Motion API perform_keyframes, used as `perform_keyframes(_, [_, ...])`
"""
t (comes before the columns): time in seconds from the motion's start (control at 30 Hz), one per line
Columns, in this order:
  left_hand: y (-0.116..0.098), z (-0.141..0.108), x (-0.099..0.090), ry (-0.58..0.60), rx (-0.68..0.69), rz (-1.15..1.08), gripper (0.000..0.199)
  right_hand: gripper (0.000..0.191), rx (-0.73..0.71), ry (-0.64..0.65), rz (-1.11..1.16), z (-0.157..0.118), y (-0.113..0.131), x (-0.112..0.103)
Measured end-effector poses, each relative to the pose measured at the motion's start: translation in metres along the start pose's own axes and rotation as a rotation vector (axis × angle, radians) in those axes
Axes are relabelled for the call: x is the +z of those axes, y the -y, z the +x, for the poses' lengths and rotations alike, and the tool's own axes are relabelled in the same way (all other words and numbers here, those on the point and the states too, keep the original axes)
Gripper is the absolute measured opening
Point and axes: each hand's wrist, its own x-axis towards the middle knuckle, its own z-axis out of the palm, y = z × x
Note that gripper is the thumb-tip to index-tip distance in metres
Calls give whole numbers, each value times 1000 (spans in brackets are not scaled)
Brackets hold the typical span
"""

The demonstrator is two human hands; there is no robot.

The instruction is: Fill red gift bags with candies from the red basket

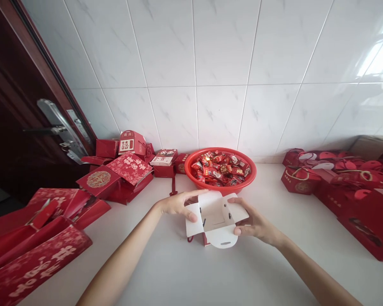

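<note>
An open box (215,212) with a white inside and spread flaps stands at the middle of the white table, a little red showing at its lower front. On its left side my left hand (178,205) grips the left flap, thumb on top. My right hand (253,221) holds the right side, its thumb near the rounded front flap and its fingers over the right flap. Just behind the box, a red basket (189,170) holds several wrapped candies (223,168). Inside the box no candy shows.
Red boxes and bags (130,168) lie along the left, with larger red bags (35,259) at the near left. Many red boxes with cord handles (301,180) stand at the right. A tiled wall (223,114) rises behind; a dark door (28,106) is at the left.
</note>
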Motion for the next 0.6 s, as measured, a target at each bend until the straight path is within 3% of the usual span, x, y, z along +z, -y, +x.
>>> perform_keyframes(0.17, [-26, -11, -1, -23, -57, 127, 90, 74, -82, -55, -437, 3, 20, -23])
perform_keyframes(0.27, [-47, -15, -8, -72, -91, 274, 77, 71, -137, -45, -522, 6, 42, -37])
perform_keyframes(0.33, [-58, -11, -15, -170, -61, 355, 66, 60, -166, -124, -524, 12, 57, -44])
perform_keyframes(0.47, [-72, 22, -33, -383, 57, 489, 40, 48, -240, -384, -477, 41, 70, -55])
perform_keyframes(0.53, [-74, 47, -40, -359, -19, 635, 30, 49, -261, -479, -415, 63, 67, -58])
perform_keyframes(0.6, [-73, 71, -45, -309, -213, 814, 26, 48, -252, -546, -359, 87, 59, -60])
